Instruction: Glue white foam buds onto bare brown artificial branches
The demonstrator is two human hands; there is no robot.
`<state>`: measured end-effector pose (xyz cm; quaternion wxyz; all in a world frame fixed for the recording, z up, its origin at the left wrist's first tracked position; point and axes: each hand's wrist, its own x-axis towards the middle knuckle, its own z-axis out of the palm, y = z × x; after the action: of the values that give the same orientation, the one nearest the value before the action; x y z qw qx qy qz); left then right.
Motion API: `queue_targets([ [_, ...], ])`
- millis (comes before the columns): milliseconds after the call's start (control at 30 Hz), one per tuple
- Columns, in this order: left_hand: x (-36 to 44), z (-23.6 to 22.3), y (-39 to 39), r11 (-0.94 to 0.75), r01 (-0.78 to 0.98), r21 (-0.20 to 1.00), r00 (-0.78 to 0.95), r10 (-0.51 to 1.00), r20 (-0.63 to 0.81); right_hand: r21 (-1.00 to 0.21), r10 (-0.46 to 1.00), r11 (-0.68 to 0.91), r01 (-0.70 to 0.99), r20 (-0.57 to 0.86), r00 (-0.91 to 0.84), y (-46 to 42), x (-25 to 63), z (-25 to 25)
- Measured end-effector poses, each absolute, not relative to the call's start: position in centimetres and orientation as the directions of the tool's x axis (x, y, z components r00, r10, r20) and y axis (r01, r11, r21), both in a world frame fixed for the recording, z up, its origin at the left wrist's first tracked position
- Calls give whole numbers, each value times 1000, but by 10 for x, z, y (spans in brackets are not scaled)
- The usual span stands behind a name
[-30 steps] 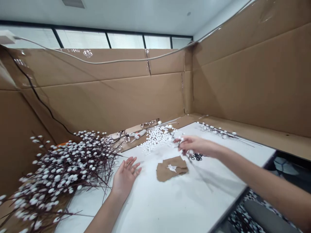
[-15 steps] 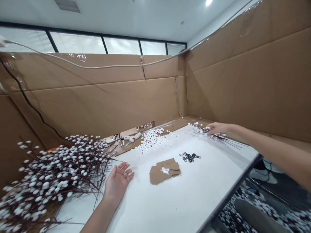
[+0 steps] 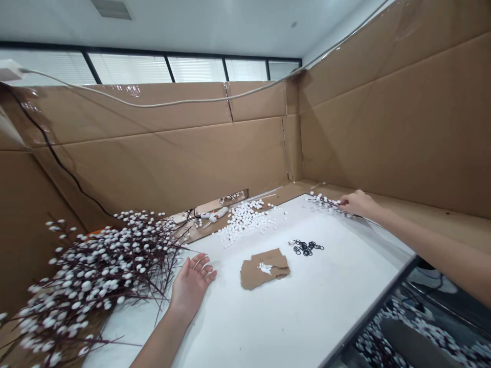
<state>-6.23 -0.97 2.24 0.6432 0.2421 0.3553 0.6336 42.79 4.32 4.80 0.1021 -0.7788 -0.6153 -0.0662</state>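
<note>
At your 10 o'clock: piled white-budded stems (image 3: 100,271); L hand (image 3: 189,289) beside, palm up, open, empty. At 1 o'clock: R hand (image 3: 359,204) at sprigs (image 3: 325,201), grip unclear. Prob. light, wiry, buds fragile; hold by bare stalks.

Black rings (image 3: 307,248); brown torn cardboard (image 3: 264,269).

Rings (image 3: 308,248) lie right of cardboard piece (image 3: 264,269).

Matt brown cardboard walls (image 3: 172,163), slightly creased
</note>
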Motion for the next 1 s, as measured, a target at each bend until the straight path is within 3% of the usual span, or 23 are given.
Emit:
queue_targets([
  [167,-61,23,-12,69,-639,766,-48,990,-129,-22,891,-195,981,415,186,41,422,36],
  [300,-62,22,-12,69,-636,768,-39,992,-122,40,877,-99,994,476,68,38,414,32],
  [467,-63,21,-11,71,-631,772,-30,993,-116,89,861,0,996,506,-45,37,411,31],
  [733,-63,20,-11,69,-624,779,-21,994,-105,116,880,-14,993,472,-42,45,410,23],
  [1000,-62,20,-12,50,-587,808,-34,996,-86,130,828,27,991,552,-95,44,399,23],
])
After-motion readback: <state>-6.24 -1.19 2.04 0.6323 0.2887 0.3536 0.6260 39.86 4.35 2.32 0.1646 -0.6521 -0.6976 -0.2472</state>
